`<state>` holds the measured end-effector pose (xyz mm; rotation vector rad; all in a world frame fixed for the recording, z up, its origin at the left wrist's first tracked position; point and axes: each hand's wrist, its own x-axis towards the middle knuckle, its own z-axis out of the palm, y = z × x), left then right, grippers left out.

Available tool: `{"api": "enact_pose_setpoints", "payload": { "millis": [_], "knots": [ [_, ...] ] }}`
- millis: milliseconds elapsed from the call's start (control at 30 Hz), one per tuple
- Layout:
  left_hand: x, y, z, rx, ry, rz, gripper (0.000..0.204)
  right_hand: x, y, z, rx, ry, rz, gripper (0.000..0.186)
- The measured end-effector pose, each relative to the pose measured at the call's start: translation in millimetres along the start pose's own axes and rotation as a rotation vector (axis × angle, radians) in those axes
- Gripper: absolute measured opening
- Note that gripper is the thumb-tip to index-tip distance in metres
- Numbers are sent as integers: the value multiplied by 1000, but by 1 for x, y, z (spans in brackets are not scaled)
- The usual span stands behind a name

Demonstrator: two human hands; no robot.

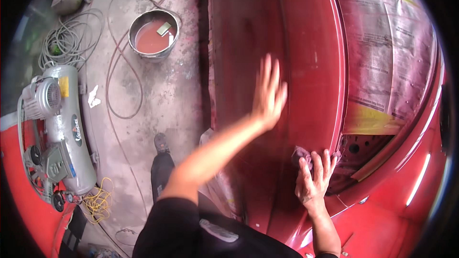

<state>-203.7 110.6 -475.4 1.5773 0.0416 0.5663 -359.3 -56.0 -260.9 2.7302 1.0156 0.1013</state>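
A glossy red car panel [248, 33], which looks like part of a door or body side, runs up the middle of the view. Flat over its surface, my left hand [271, 93] has its fingers stretched out, slightly smeared by motion, with nothing seen in it. Lower and to the right, my right hand [315, 179] presses a crumpled purplish rag [301, 154] at the panel's edge, fingers bent over it. Part of the rag is hidden beneath those fingers. Paper masking [370, 57] with yellow tape [373, 120] covers the opening to the right.
On the concrete floor [167, 95] at left stands a black bucket [153, 55] of reddish water, with a pale green block [164, 29] in it. A grey air compressor [71, 134], coiled grey hose [67, 43], yellow cord [99, 203] and a loose dark hose [136, 110] lie along the left.
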Motion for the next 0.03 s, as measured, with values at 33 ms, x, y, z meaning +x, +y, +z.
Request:
{"api": "enact_pose_setpoints", "payload": {
  "millis": [33],
  "knots": [
    [64, -15, -11, 80, 8, -20, 70, -4, -2, 1, 10, -9, -2, 58]
  ]
}}
